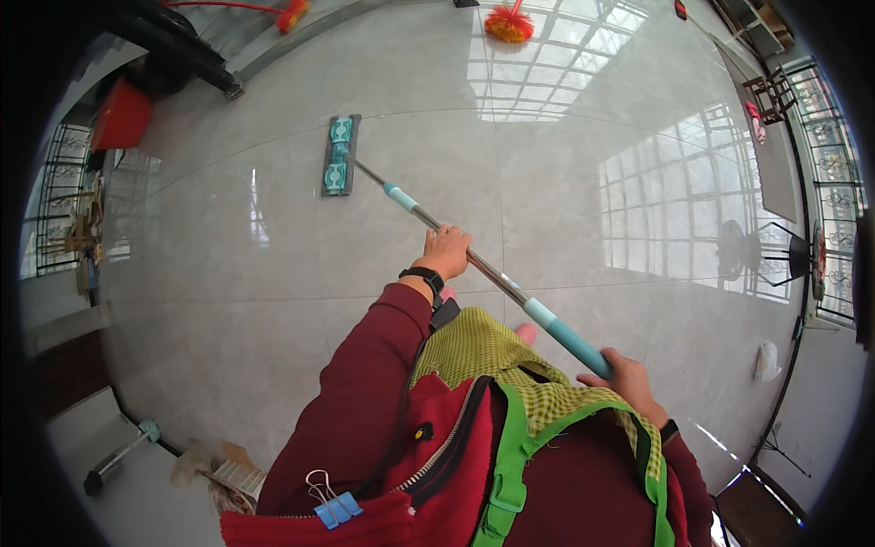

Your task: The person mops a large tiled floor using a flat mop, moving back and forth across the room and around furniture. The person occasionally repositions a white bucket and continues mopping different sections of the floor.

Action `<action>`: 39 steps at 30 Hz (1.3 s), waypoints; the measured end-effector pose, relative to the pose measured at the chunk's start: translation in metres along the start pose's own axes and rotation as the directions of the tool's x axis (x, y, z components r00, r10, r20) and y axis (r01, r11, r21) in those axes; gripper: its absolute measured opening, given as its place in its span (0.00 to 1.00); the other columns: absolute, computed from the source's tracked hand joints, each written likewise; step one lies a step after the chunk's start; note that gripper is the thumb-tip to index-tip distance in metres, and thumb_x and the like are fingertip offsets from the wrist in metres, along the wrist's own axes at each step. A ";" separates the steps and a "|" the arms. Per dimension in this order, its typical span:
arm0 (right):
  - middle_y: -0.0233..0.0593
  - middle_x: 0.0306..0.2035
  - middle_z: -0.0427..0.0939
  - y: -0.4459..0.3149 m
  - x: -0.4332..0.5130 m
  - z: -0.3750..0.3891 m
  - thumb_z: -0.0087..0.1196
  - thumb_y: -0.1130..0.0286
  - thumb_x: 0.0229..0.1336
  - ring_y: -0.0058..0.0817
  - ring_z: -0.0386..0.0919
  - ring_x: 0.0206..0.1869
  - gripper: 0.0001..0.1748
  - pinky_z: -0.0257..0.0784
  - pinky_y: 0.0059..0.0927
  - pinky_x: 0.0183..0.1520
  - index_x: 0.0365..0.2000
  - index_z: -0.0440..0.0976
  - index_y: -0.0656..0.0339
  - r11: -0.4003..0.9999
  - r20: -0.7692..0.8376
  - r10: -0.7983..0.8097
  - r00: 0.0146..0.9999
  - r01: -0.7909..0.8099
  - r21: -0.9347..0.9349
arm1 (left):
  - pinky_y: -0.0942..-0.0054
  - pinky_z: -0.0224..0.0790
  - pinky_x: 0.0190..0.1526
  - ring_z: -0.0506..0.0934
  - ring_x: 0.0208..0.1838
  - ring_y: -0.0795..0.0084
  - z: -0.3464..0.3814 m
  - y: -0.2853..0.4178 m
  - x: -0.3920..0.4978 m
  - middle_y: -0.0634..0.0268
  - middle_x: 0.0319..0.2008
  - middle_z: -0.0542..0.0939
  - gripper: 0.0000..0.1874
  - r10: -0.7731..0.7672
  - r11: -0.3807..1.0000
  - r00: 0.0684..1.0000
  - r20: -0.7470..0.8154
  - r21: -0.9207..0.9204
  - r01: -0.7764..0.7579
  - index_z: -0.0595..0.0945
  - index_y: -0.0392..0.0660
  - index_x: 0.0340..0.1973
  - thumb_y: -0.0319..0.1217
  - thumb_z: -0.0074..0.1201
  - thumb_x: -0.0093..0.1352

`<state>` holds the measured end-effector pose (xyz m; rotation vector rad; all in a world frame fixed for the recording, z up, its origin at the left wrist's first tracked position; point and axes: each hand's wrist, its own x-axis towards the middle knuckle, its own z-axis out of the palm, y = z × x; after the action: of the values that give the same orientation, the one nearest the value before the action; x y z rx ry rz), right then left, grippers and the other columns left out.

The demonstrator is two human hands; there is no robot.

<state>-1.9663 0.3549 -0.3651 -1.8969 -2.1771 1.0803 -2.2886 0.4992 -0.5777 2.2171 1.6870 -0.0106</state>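
A flat mop crosses the view at a slant, its metal pole (493, 275) held in both hands. My left hand (446, 250) wraps the middle of the pole, below the light-blue collar (399, 197). At the lower end, my right hand (627, 383) grips the teal handle (571, 342) close to its tip. The mop head (340, 156), a teal plate with a grey pad under it, lies on the glossy grey tile floor (424, 150) ahead and to the left. Part of the right hand's fingers is hidden by the handle.
An orange-red bristle brush (509, 24) rests on the floor ahead; another brush (292, 15) is near the steps. A red bin (123, 115) stands at left. Along the right wall are a stool (786, 253), a wooden chair (771, 94) and a white plastic bag (767, 361).
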 end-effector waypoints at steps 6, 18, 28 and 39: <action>0.49 0.21 0.74 0.003 0.017 0.017 0.59 0.63 0.46 0.49 0.74 0.27 0.16 0.69 0.45 0.29 0.31 0.67 0.60 0.983 0.207 0.086 0.975 -0.049 -0.176 | 0.60 0.66 0.49 0.70 0.51 0.55 -0.014 0.029 -0.006 0.59 0.38 0.77 0.08 0.169 0.978 0.938 0.303 -0.171 -0.120 0.80 0.47 0.32 0.33 0.51 0.58; 0.51 0.26 0.77 0.086 -0.209 -0.049 0.63 0.70 0.41 0.43 0.78 0.30 0.20 0.71 0.33 0.32 0.38 0.73 0.61 0.925 -0.037 0.370 0.928 -0.365 0.101 | 0.57 0.70 0.31 0.78 0.31 0.54 -0.006 0.250 -0.043 0.59 0.22 0.79 0.06 0.646 0.762 0.661 0.382 -0.278 -0.584 0.81 0.48 0.22 0.34 0.54 0.53; 0.51 0.30 0.78 0.096 -0.322 -0.038 0.53 0.73 0.48 0.34 0.80 0.34 0.20 0.70 0.29 0.38 0.45 0.73 0.61 0.796 -0.098 0.593 0.800 -0.563 0.220 | 0.61 0.71 0.32 0.79 0.33 0.56 0.019 0.372 -0.053 0.58 0.25 0.81 0.05 0.805 0.560 0.412 0.427 -0.317 -0.765 0.82 0.46 0.24 0.27 0.53 0.52; 0.53 0.32 0.77 0.114 -0.283 -0.052 0.53 0.74 0.49 0.38 0.79 0.36 0.22 0.71 0.30 0.39 0.48 0.70 0.63 0.787 -0.081 0.551 0.831 -0.484 0.382 | 0.56 0.71 0.38 0.76 0.39 0.52 0.063 0.388 -0.027 0.57 0.29 0.79 0.06 0.782 0.618 0.483 0.394 -0.388 -0.684 0.80 0.46 0.27 0.29 0.52 0.55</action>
<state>-1.7762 0.1272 -0.2763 -2.3586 -1.2684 1.1882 -1.9205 0.3682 -0.5249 2.3137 0.3234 -0.2276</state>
